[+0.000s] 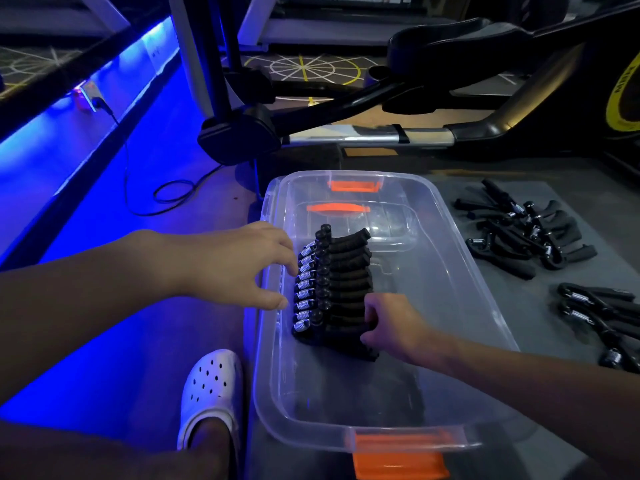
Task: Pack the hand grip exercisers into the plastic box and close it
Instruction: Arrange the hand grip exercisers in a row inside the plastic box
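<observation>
Under curled fingers of right hand (391, 327): row of hand grip exercisers (332, 282) — likely stiff, weighty; grasp by foam handles (349, 268). Beside springs (304, 289), left hand (239, 265) — loose, empty.

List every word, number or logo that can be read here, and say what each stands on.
"M" and about two more blurred letters, perhaps "MBH": black print on the yellow ring at the right edge.
Marks lower on that ring: too small to read.
Plastic box, hand grip exercisers, white shoe: no readable text.
</observation>
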A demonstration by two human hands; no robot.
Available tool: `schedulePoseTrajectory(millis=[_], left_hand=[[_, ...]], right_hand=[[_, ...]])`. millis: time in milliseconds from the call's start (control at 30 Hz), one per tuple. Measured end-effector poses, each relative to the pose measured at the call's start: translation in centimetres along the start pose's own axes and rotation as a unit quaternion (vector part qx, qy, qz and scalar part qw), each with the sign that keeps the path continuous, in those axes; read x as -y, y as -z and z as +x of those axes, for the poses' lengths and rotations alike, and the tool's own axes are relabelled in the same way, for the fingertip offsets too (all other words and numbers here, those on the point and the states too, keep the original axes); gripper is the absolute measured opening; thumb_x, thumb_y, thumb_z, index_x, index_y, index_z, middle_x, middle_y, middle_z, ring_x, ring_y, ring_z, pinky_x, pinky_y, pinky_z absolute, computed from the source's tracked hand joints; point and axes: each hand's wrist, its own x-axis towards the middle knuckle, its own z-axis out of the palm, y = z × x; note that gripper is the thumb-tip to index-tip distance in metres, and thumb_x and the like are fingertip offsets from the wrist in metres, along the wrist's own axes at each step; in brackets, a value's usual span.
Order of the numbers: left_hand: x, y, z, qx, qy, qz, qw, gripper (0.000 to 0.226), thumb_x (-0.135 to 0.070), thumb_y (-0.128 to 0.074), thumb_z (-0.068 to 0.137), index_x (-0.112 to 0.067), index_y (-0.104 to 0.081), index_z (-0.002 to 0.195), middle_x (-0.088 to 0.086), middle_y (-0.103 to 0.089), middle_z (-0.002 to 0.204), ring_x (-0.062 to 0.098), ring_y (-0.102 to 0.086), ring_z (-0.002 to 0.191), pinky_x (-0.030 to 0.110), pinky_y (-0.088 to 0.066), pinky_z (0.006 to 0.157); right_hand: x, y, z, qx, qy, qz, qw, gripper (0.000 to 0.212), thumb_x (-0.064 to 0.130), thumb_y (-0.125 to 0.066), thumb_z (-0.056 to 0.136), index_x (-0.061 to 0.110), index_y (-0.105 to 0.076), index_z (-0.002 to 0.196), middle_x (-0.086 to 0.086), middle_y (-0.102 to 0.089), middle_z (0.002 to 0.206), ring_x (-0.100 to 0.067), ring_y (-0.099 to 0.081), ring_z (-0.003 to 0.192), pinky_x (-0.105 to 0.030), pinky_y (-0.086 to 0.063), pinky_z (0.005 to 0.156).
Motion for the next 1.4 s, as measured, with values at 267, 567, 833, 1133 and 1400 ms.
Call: schedulePoseTrajectory(millis=[267,567,833,1133,1400], left_hand=[[0.03,0.04,0.13,0.002,-0.002,0.0,1.0,0.044,-0.052,-0.062,0.086,-0.036,-0.052,0.126,-0.014,-0.039,0.137,0.003,-0.025,0.131,0.013,-0.024,0.099],[0.06,-0.1,-0.02,-0.002,-0.001,-0.013,1.0,0.042,-0.05,-0.062,0.087,-0.036,-0.053,0.125,-0.015,-0.037,0.138,0.0,-0.023,0.13,0.006,-0.018,0.089],[0.15,-0.04,0.11,0.003,0.001,-0.013,1.0,0.043,-0.05,-0.062,0.087,-0.035,-0.052,0.126,-0.014,-0.038,0.139,0.002,-0.023,0.131,0.008,-0.018,0.091],[0.13,-0.18,-0.07,-0.001,0.001,-0.015,1.0,0.043,-0.051,-0.062,0.086,-0.037,-0.053,0.125,-0.016,-0.035,0.14,-0.002,-0.021,0.131,0.01,-0.019,0.094],[0.24,-0.09,0.14,0.005,0.002,-0.016,1.0,0.042,-0.054,-0.061,0.086,-0.039,-0.052,0.124,-0.018,-0.034,0.139,-0.003,-0.019,0.131,0.005,-0.02,0.088]], right_hand=[[0.08,0.26,-0.1,-0.012,0.002,-0.001,1.0,0.025,0.015,-0.075,0.067,0.02,-0.05,0.067,0.007,-0.052,0.066,-0.015,-0.051,0.067,-0.017,-0.03,0.047],[-0.04,0.15,-0.11,-0.003,0.02,-0.007,1.0,0.031,0.016,-0.075,0.067,0.021,-0.044,0.065,0.01,-0.047,0.067,-0.015,-0.048,0.068,-0.017,-0.029,0.046],[-0.01,-0.01,-0.09,-0.017,0.024,0.0,1.0,0.031,0.014,-0.074,0.069,0.02,-0.044,0.066,0.011,-0.045,0.067,-0.015,-0.047,0.069,-0.017,-0.031,0.047],[-0.69,0.05,0.04,-0.019,0.004,0.013,1.0,0.034,0.02,-0.076,0.068,0.022,-0.042,0.069,0.011,-0.05,0.07,-0.016,-0.051,0.069,-0.029,-0.034,0.056],[-0.62,0.07,-0.3,0.005,0.009,-0.007,1.0,0.038,0.018,-0.074,0.068,0.02,-0.036,0.061,0.007,-0.047,0.06,-0.015,-0.045,0.061,-0.02,-0.03,0.043]])
